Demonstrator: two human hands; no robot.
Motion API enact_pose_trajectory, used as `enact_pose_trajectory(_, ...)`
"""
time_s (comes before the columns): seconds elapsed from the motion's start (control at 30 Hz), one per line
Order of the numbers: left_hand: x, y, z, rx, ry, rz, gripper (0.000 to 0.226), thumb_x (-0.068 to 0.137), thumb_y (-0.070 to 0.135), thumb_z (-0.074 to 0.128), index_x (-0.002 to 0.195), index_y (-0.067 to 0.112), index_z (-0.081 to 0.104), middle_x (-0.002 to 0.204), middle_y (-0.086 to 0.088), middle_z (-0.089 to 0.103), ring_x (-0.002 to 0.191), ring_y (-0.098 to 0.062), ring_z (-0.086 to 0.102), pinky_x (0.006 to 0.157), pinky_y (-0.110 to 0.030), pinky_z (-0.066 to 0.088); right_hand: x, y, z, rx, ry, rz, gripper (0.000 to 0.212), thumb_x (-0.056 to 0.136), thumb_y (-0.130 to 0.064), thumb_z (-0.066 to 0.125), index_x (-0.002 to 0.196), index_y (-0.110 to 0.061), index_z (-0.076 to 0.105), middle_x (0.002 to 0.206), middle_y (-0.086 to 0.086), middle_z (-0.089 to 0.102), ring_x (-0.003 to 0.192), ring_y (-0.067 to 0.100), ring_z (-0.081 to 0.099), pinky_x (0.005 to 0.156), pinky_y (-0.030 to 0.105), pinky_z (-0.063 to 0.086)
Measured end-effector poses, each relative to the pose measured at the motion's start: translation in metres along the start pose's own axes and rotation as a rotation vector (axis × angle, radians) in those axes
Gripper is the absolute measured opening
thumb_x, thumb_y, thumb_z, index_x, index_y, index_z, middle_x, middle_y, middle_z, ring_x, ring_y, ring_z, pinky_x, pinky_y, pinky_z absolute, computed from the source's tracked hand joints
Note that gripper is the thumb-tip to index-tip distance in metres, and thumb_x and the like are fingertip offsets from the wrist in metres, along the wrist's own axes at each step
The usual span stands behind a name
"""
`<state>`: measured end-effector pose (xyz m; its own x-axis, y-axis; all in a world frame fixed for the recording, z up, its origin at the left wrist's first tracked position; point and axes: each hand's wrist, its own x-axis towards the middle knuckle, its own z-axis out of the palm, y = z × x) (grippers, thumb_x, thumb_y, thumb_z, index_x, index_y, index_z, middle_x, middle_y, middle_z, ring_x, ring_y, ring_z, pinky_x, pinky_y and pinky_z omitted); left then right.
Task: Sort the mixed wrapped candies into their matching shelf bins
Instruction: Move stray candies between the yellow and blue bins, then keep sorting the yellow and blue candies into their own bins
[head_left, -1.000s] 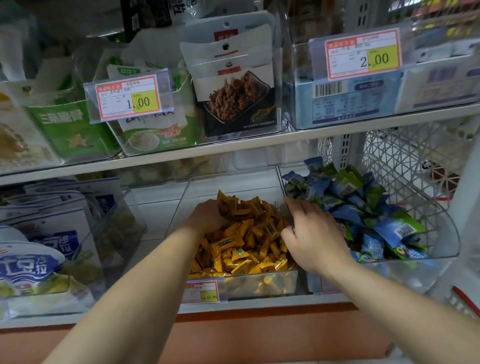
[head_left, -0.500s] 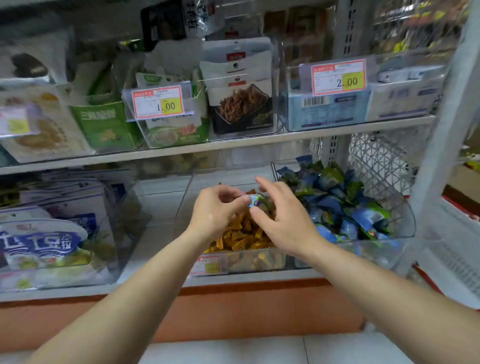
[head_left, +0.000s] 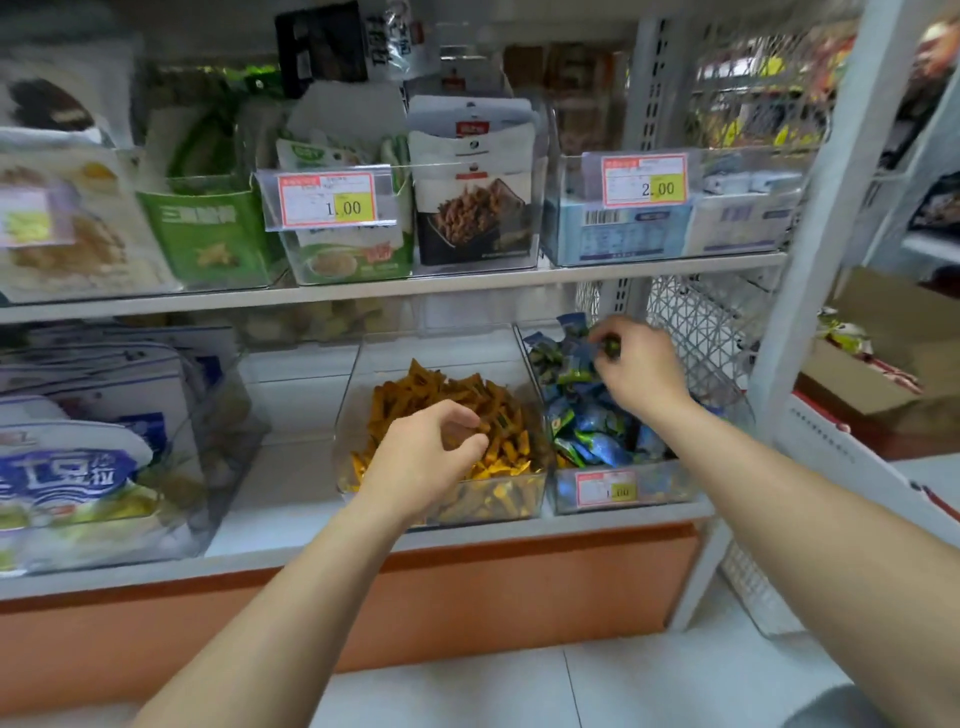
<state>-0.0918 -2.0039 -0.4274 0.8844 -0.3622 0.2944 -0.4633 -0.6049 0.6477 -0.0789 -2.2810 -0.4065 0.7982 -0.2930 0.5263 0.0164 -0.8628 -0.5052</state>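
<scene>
Two clear bins stand side by side on the lower shelf. The left bin (head_left: 363, 364) holds a heap of orange wrapped candies (head_left: 441, 395). The right bin (head_left: 670, 486) holds blue-green wrapped candies (head_left: 587, 421). My left hand (head_left: 426, 457) hovers over the front of the orange heap, fingers curled with thumb and forefinger close together; I cannot tell whether it holds a candy. My right hand (head_left: 639, 369) is over the back of the blue-green heap and pinches a small blue-green candy (head_left: 610, 348) at its fingertips.
Price tags (head_left: 607, 489) sit on the bin fronts. A white mesh panel (head_left: 696, 332) stands behind the right bin. Bagged snacks (head_left: 78, 467) fill the bin at left, and the upper shelf (head_left: 363, 293) carries more packaged goods. A white upright post (head_left: 810, 260) rises on the right.
Both hands met above the orange bin with a blue-green candy between them. My right hand then carried it right, over the blue-green bin, and my left hand dropped back to the orange heap.
</scene>
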Motion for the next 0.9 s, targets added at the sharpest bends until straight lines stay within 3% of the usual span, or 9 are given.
enact_pose_trajectory(0.03, -0.004, 0.001, 0.001, 0.014, -0.011, 0.011, 0.020, 0.090, 0.042, 0.066, 0.108, 0.035, 0.066, 0.097, 0.024, 0.066, 0.092, 0.007, 0.060, 0.084, -0.021, 0.052, 0.009, 0.003, 0.003, -0.042, -0.015, 0.011, 0.016, 0.089, -0.012, 0.063, 0.100, -0.020, 0.071, 0.106, 0.006, 0.071, 0.091, 0.026, 0.065, 0.072, 0.030, 0.047)
enact_pose_trajectory(0.13, -0.019, -0.002, -0.001, 0.046, -0.040, 0.050, 0.021, 0.090, 0.042, 0.066, 0.109, 0.035, 0.067, 0.099, 0.023, 0.066, 0.086, 0.007, 0.060, 0.076, -0.018, 0.051, 0.016, 0.002, 0.012, -0.333, -0.303, 0.049, 0.030, 0.099, -0.038, 0.053, 0.117, -0.021, 0.070, 0.123, 0.009, 0.065, 0.113, 0.034, 0.057, 0.085, 0.037, 0.052)
enact_pose_trajectory(0.2, -0.028, -0.008, -0.004, 0.064, -0.093, 0.065, 0.018, 0.089, 0.043, 0.065, 0.105, 0.036, 0.068, 0.098, 0.023, 0.066, 0.084, 0.008, 0.060, 0.070, -0.012, 0.047, 0.009, -0.002, 0.012, -0.414, -0.297, 0.020, 0.038, 0.098, -0.045, 0.049, 0.122, -0.021, 0.067, 0.129, 0.009, 0.061, 0.121, 0.035, 0.050, 0.090, 0.041, 0.050)
enact_pose_trajectory(0.27, -0.037, -0.015, -0.006, 0.070, -0.159, 0.055, 0.014, 0.089, 0.044, 0.065, 0.100, 0.036, 0.068, 0.093, 0.023, 0.067, 0.083, 0.009, 0.059, 0.068, -0.011, 0.046, -0.008, -0.011, 0.006, -0.398, -0.181, -0.064, 0.036, 0.096, -0.040, 0.052, 0.123, -0.022, 0.067, 0.131, 0.008, 0.060, 0.119, 0.034, 0.051, 0.091, 0.041, 0.049)
enact_pose_trajectory(0.33, -0.046, -0.024, -0.004, 0.085, -0.219, 0.032, 0.009, 0.089, 0.039, 0.067, 0.095, 0.033, 0.069, 0.089, 0.021, 0.068, 0.082, 0.005, 0.061, 0.073, -0.018, 0.050, -0.032, -0.024, 0.000, -0.304, -0.173, -0.159, 0.028, 0.094, -0.040, 0.057, 0.114, -0.025, 0.070, 0.121, 0.001, 0.063, 0.110, 0.027, 0.056, 0.083, 0.038, 0.050)
enact_pose_trajectory(0.47, -0.076, -0.048, 0.019, 0.242, -0.457, -0.067, 0.012, 0.088, 0.039, 0.066, 0.094, 0.029, 0.068, 0.091, 0.012, 0.069, 0.086, -0.009, 0.063, 0.080, -0.028, 0.052, -0.105, -0.052, 0.003, -0.136, -0.451, -0.206, 0.008, 0.088, -0.042, 0.060, 0.089, -0.038, 0.067, 0.083, -0.018, 0.062, 0.082, 0.009, 0.060, 0.060, 0.028, 0.043)
enact_pose_trajectory(0.57, -0.110, -0.075, 0.055, 0.298, -0.650, -0.202, 0.014, 0.087, 0.042, 0.064, 0.094, 0.030, 0.066, 0.094, 0.008, 0.069, 0.090, -0.017, 0.065, 0.078, -0.029, 0.051, -0.169, -0.049, 0.037, -0.223, -0.767, -0.212, 0.013, 0.083, -0.045, 0.059, 0.089, -0.036, 0.066, 0.086, -0.016, 0.065, 0.085, 0.013, 0.061, 0.068, 0.031, 0.050)
enact_pose_trajectory(0.73, -0.176, -0.138, 0.133, 0.297, -0.840, -0.451, 0.036, 0.091, 0.041, 0.060, 0.123, 0.024, 0.059, 0.120, -0.002, 0.065, 0.107, -0.022, 0.060, 0.094, -0.036, 0.049, -0.271, 0.006, 0.125, -0.330, -1.212, -0.007, 0.026, 0.088, -0.038, 0.058, 0.110, -0.029, 0.066, 0.115, -0.005, 0.065, 0.106, 0.021, 0.060, 0.083, 0.035, 0.052)
enact_pose_trajectory(0.9, -0.222, -0.198, 0.204, 0.186, -0.859, -0.644, 0.044, 0.091, 0.034, 0.064, 0.131, 0.020, 0.053, 0.124, -0.010, 0.064, 0.112, -0.028, 0.059, 0.096, -0.035, 0.047, -0.357, 0.060, 0.207, -0.178, -1.292, 0.321, 0.046, 0.088, -0.037, 0.063, 0.131, -0.025, 0.054, 0.130, 0.003, 0.058, 0.118, 0.025, 0.056, 0.095, 0.036, 0.048)
